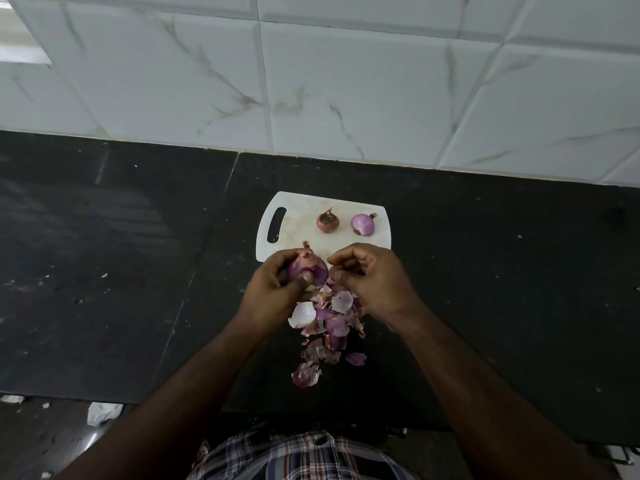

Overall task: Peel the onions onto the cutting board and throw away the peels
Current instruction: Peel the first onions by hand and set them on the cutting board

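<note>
Perhaps crumpled paper (103,412) on floor.

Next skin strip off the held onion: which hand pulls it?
Right. The left hand grips the onion; the right hand sits beside it, fingertips curled at its skin, likeliest to pull.

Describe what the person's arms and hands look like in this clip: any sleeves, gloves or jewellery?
Both forearms are bare to the bottom of the frame, with no sleeves showing. The left hand and right hand wear no gloves, and no rings, watch or bracelets are visible. A plaid shirt in white, dark blue and red shows at the bottom edge.
</note>
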Available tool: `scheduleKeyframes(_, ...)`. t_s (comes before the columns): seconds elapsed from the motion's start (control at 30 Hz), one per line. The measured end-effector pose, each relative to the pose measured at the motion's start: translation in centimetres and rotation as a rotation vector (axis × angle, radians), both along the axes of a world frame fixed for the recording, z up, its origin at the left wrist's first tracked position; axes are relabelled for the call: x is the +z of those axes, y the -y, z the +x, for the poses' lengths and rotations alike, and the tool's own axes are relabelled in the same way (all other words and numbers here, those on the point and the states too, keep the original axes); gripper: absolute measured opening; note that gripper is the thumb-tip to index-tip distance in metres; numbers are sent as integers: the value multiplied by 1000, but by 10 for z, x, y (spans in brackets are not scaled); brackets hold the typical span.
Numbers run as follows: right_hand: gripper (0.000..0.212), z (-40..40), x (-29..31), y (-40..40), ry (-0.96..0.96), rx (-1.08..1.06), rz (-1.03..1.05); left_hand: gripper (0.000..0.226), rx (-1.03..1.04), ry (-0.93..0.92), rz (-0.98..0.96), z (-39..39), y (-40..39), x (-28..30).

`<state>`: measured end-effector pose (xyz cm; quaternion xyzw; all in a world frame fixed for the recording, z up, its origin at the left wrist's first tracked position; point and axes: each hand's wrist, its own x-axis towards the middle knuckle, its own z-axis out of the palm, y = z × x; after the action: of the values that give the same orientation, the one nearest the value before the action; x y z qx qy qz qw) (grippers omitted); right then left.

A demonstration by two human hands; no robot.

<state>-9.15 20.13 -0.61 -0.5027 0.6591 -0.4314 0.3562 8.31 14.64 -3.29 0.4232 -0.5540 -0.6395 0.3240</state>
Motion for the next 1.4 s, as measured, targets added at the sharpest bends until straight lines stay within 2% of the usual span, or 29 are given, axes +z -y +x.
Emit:
scheduleKeyframes(0.1, 15, -2, 3, -3, -64, 37, 31, 37, 16, 12, 27, 2, 3, 2)
scheduleKeyframes(0.2, 21, -1, 5, 3, -182, 60, 76, 39, -41, 4, 15, 2, 0, 5)
scheduleKeyframes(0.4, 20, 6, 2, 10, 0, 18, 107, 38, -88, 8, -31, 3, -2, 5)
scheduleKeyframes(0.5, 15, 8, 1, 11, -25, 26, 103, 39, -77, 25, -56, 3, -2, 4)
scheduleKeyframes(0.63, 20, 12, -1, 10, -127, 12, 49, 40, -68, 61, -85, 3, -1, 5)
scheduleKeyframes(0.7, 15, 13, -2, 9, -119, -23, -3, 39, -59, 41, -87, 2, 0, 8)
scheduleKeyframes(0.83, 21, 13, -4, 8, -41, -47, -34, 40, -74, 68, -115, 1, 1, 6)
scheduleKeyframes(1.2, 25, 9, -4, 8, -151, 37, 2, 43, -72, 174, -249, -1, 0, -3)
scheduleKeyframes(1.4, 26, 7, 1, 10, -12, -71, -48, 44, -55, 172, -233, -3, 1, 0)
